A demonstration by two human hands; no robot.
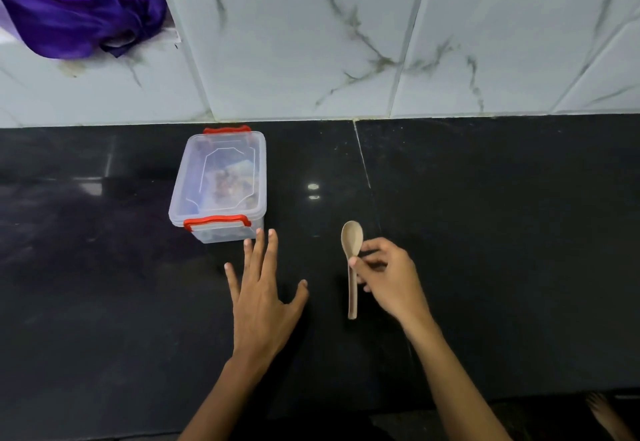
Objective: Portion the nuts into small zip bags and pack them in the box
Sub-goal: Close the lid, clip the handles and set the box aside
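Note:
A clear plastic box with red latches stands on the black counter, lid on, and bags of nuts show dimly through the lid. My left hand lies spread just in front of the box's near right corner, fingers apart, holding nothing. To its right, a beige spoon points its bowl away from me. My right hand pinches the spoon's handle below the bowl, with the handle's end sticking out toward me.
The black stone counter runs to a marble-tiled wall behind. A purple cloth hangs at the upper left. The counter's front edge is at the bottom, and a bare foot shows below it at the right.

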